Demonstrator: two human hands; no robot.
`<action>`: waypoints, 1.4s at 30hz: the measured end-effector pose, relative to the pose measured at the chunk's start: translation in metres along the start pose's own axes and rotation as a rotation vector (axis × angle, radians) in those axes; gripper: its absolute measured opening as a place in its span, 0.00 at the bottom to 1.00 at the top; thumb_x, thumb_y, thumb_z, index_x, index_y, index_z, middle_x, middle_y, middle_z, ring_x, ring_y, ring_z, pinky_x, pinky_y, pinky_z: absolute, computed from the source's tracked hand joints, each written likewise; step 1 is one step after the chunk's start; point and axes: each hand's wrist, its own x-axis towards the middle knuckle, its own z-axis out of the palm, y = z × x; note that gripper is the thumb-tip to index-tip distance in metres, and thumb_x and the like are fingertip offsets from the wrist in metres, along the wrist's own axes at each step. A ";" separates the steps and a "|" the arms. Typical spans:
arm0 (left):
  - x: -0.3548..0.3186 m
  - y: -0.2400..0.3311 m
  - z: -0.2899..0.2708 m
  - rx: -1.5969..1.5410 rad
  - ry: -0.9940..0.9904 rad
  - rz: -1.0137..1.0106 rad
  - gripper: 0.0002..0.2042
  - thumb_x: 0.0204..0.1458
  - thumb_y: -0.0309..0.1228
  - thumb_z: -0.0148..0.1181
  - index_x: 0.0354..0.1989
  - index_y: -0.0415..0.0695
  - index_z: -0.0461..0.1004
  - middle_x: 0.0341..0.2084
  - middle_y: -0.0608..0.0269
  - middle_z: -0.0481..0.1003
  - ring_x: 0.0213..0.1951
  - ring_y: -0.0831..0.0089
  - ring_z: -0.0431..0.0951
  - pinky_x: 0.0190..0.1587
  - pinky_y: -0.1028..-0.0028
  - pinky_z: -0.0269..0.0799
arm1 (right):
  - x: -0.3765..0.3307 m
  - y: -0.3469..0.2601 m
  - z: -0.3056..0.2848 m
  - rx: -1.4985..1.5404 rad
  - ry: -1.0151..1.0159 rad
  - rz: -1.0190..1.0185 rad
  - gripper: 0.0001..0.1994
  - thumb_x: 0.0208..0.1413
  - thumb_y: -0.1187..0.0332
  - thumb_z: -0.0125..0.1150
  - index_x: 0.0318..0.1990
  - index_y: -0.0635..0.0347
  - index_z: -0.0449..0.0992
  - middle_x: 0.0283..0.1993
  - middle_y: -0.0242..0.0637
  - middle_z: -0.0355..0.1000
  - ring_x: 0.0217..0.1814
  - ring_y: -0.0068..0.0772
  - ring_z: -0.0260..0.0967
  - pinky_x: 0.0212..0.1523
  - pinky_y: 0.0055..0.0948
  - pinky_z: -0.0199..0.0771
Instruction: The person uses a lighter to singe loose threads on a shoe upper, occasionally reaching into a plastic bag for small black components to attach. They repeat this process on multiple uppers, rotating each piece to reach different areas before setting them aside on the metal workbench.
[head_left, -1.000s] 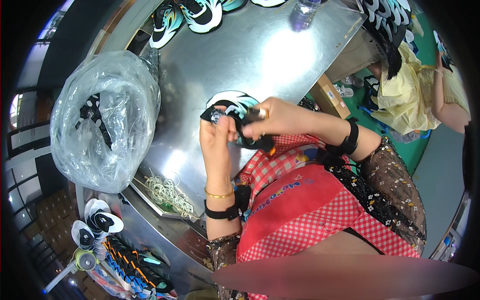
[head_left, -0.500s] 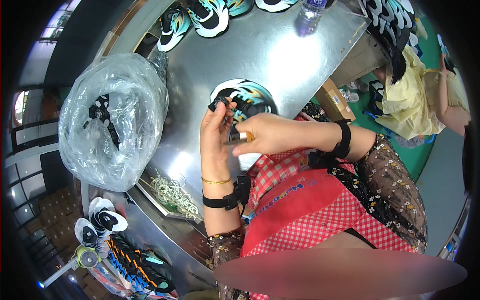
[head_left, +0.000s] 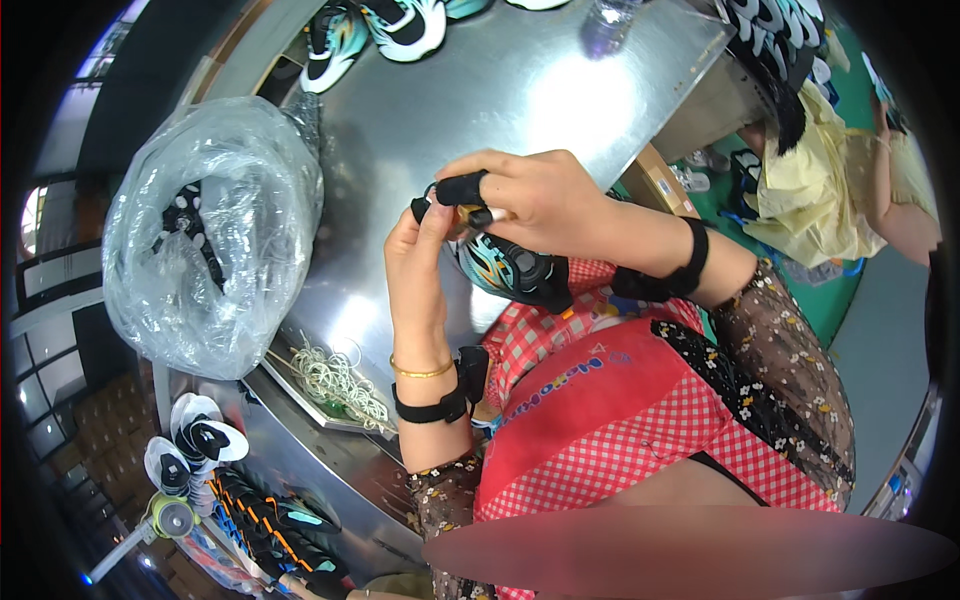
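My left hand (head_left: 418,240) is raised over the table, thumb and fingertips pinched together. Black wrapping covers one of its fingertips, and whatever lies in the pinch is too small to make out. Touching it from the right is my right hand (head_left: 545,200), with a black cover on its index finger. Curled fingers there hold a small tool (head_left: 487,216) with a brown and white handle; its working end is hidden between the hands. Below them a teal, black and orange shoe (head_left: 515,272) rests against my red checked apron (head_left: 600,400).
On the metal table (head_left: 440,110) stand several similar shoes (head_left: 405,25) and a clear bottle (head_left: 610,25). A plastic bag (head_left: 270,210) with black pieces lies left, above a tangle of pale cords (head_left: 335,385). Another person's arm (head_left: 882,180) shows at far right.
My right hand has moved up and turned, bringing its fingers and the tool against my left fingertips. The shoe has shifted right and nearer to my apron.
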 end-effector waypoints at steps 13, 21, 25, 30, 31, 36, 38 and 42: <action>-0.049 -0.019 0.026 1.275 -0.452 0.309 0.28 0.33 0.36 0.72 0.45 0.38 0.71 0.57 0.52 0.61 0.61 0.56 0.57 0.58 0.51 0.52 | -0.043 0.030 -0.009 0.673 0.142 0.644 0.11 0.52 0.69 0.63 0.42 0.61 0.72 0.40 0.33 0.75 0.41 0.16 0.70 0.39 0.20 0.71; -0.060 -0.027 0.040 1.660 -0.532 0.306 0.28 0.33 0.43 0.71 0.41 0.36 0.72 0.61 0.52 0.56 0.63 0.50 0.54 0.55 0.46 0.57 | -0.049 0.029 -0.003 0.549 -0.030 0.710 0.12 0.54 0.71 0.61 0.46 0.61 0.71 0.42 0.28 0.72 0.40 0.14 0.66 0.42 0.18 0.69; -0.060 -0.027 0.039 1.465 -0.544 0.228 0.30 0.34 0.43 0.70 0.44 0.34 0.71 0.61 0.51 0.57 0.61 0.48 0.55 0.54 0.52 0.59 | -0.048 0.016 -0.006 0.475 -0.182 0.825 0.12 0.52 0.68 0.63 0.43 0.60 0.73 0.39 0.31 0.74 0.39 0.17 0.67 0.40 0.21 0.68; -0.057 -0.033 0.043 1.477 -0.480 0.242 0.30 0.36 0.42 0.69 0.45 0.34 0.69 0.59 0.50 0.59 0.60 0.48 0.57 0.55 0.53 0.59 | -0.045 0.020 -0.008 0.387 -0.225 0.811 0.14 0.51 0.65 0.63 0.43 0.61 0.73 0.38 0.33 0.74 0.39 0.21 0.68 0.42 0.25 0.68; -0.056 -0.036 0.043 1.493 -0.472 0.257 0.29 0.37 0.42 0.69 0.44 0.35 0.69 0.59 0.50 0.59 0.60 0.48 0.57 0.55 0.53 0.59 | -0.044 0.018 -0.010 0.381 -0.224 0.799 0.13 0.51 0.65 0.63 0.42 0.61 0.73 0.38 0.33 0.75 0.39 0.21 0.68 0.42 0.25 0.68; -0.059 -0.046 0.056 1.725 -0.444 0.374 0.24 0.39 0.41 0.68 0.40 0.36 0.69 0.58 0.48 0.60 0.58 0.47 0.61 0.50 0.57 0.68 | -0.047 0.020 -0.003 0.384 -0.197 0.751 0.12 0.50 0.68 0.64 0.42 0.61 0.74 0.39 0.34 0.75 0.41 0.22 0.69 0.45 0.25 0.68; -0.062 -0.054 0.057 1.856 -0.489 0.333 0.24 0.39 0.41 0.68 0.39 0.35 0.69 0.56 0.42 0.62 0.56 0.45 0.65 0.40 0.66 0.77 | -0.050 0.021 -0.002 0.351 -0.206 0.714 0.12 0.50 0.69 0.64 0.42 0.61 0.74 0.38 0.34 0.75 0.41 0.24 0.70 0.44 0.26 0.68; -0.059 -0.067 0.049 1.814 -0.396 0.592 0.06 0.44 0.27 0.58 0.28 0.39 0.71 0.53 0.37 0.65 0.54 0.39 0.67 0.34 0.65 0.79 | -0.051 0.021 -0.004 0.208 -0.277 0.725 0.13 0.49 0.63 0.64 0.38 0.62 0.73 0.32 0.44 0.73 0.35 0.38 0.72 0.37 0.31 0.68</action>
